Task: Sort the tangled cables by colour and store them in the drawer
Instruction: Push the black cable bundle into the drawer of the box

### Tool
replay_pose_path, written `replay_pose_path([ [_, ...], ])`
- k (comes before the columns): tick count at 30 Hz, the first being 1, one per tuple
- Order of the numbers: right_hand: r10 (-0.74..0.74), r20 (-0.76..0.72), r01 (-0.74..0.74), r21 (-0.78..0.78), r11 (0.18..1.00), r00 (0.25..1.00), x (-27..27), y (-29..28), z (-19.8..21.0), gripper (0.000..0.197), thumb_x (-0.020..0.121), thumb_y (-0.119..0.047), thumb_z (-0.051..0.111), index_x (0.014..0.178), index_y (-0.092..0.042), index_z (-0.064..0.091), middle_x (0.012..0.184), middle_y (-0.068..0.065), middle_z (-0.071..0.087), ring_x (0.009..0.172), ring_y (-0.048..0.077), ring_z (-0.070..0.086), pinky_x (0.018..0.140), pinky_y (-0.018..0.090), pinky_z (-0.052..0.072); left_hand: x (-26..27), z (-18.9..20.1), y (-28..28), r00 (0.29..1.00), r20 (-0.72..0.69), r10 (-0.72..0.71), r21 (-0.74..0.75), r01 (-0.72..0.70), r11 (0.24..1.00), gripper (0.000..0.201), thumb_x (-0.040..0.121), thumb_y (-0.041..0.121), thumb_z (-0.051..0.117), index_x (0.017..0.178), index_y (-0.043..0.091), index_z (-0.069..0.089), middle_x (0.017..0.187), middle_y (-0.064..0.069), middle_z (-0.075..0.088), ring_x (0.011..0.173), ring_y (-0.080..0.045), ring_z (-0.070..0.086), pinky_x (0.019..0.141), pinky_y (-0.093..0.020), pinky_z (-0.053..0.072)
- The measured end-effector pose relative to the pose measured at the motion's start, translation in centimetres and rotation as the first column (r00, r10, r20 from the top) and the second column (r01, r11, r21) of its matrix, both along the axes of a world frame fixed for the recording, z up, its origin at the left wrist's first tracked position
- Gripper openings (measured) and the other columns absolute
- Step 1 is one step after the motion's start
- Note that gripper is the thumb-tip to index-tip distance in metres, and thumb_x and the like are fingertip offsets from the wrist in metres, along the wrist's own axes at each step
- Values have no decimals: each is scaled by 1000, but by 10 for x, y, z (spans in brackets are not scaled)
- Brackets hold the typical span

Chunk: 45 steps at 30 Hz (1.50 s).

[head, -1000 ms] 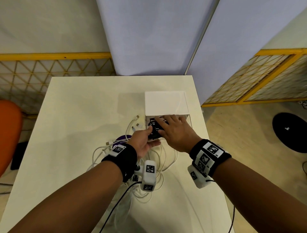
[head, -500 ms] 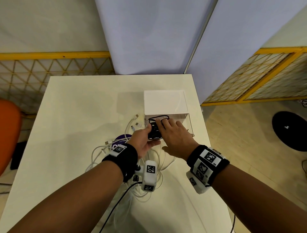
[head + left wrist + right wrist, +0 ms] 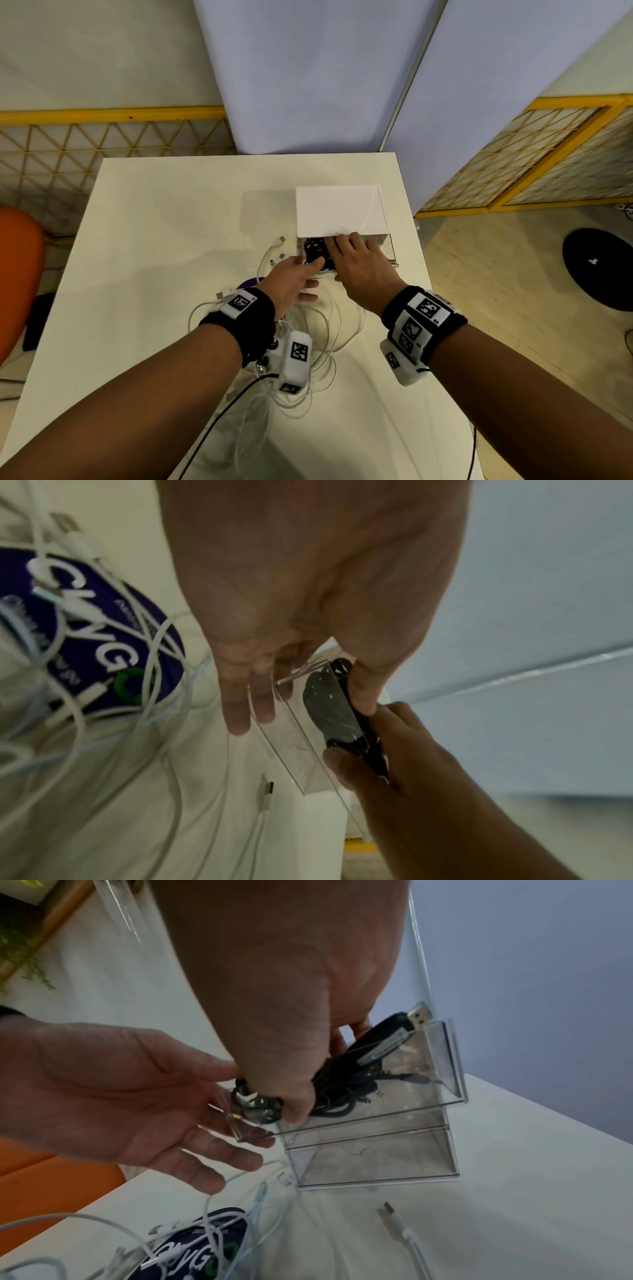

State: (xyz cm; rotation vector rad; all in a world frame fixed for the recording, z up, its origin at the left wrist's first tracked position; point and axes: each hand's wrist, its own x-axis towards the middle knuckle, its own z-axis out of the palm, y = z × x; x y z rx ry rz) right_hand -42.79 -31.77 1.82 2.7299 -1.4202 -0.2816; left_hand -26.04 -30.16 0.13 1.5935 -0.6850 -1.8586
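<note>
Black cables (image 3: 346, 1088) bundled inside clear drawer (image 3: 448, 1069), pulled open from white-topped box (image 3: 340, 210). White cables (image 3: 318, 329) tangled loose on table at 7 o'clock from box.

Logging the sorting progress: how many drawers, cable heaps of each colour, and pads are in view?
upper drawer, open: 1
lower drawer, shut: 1
black cable bundle: 1
white cable tangle: 1
purple pad: 1
Total: 5
</note>
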Motion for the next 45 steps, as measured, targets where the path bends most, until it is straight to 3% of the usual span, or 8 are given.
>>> replay_pose_path([
  [5, 2, 53, 0, -34, 999, 999, -1, 0, -5, 58, 89, -19, 56, 142, 1, 41, 122, 16, 54, 105, 34, 53, 85, 45, 48, 15, -6, 2, 866, 500, -17, -260, 168, 951, 64, 82, 25, 81, 134, 16, 45, 121, -4, 58, 104, -21, 63, 89, -40, 55],
  [10, 24, 120, -19, -38, 999, 993, -6, 5, -8, 55, 93, -15, 55, 143, 3, 40, 122, 18, 55, 106, 35, 53, 88, 45, 48, 18, -3, 6, 698, 710, 99, -562, 475, 678, 51, 77, 10, 81, 124, 17, 61, 119, 0, 53, 105, -21, 58, 90, -38, 52],
  [15, 24, 230, -17, -32, 999, 973, -12, 10, -7, 54, 87, -3, 56, 139, 4, 45, 122, 19, 54, 106, 36, 53, 85, 47, 52, 12, -2, 5, 496, 860, 121, -480, 705, 522, 43, 82, 19, 79, 124, 17, 69, 115, 0, 66, 103, -28, 55, 81, -39, 51],
  [19, 21, 274, -4, -59, 998, 961, -16, 13, -6, 55, 82, 4, 58, 136, 4, 47, 119, 20, 53, 101, 34, 54, 84, 43, 54, 11, 0, 4, 201, 960, 195, -267, 866, 423, 54, 75, 24, 83, 126, 18, 67, 113, -5, 66, 101, -31, 58, 75, -43, 48],
  [22, 30, 252, -8, -87, 996, 967, -21, 16, -9, 54, 86, 3, 51, 140, 5, 44, 124, 22, 52, 106, 35, 54, 89, 43, 52, 11, 0, 3, 77, 966, 246, -171, 906, 388, 56, 73, 22, 81, 126, 19, 65, 109, -6, 61, 96, -29, 55, 75, -42, 43],
  [29, 5, 0, -5, -213, 977, 1000, -43, 23, -13, 58, 92, -17, 34, 147, -1, 39, 135, 16, 50, 115, 33, 46, 93, 47, 40, 15, -6, 0, 33, 960, 277, -125, 939, 320, 52, 76, 23, 79, 126, 13, 65, 102, -9, 62, 90, -31, 57, 72, -43, 45],
  [39, -56, 101, 69, -130, 989, 993, -44, 19, -11, 54, 84, -2, 39, 137, 4, 48, 109, 19, 56, 92, 35, 54, 78, 43, 51, 10, -8, 2, 27, 951, 307, -115, 956, 271, 52, 85, 21, 64, 134, 4, 58, 110, -12, 58, 95, -29, 52, 78, -45, 45],
  [45, -23, 208, 56, -154, 987, 978, -48, 10, -6, 47, 75, 7, 58, 121, 3, 59, 105, 17, 59, 89, 33, 56, 74, 41, 53, 15, -14, 4, 0, 953, 305, -61, 979, 193, 62, 84, 14, 30, 142, -2, 45, 126, -19, 54, 107, -33, 51, 81, -45, 46],
])
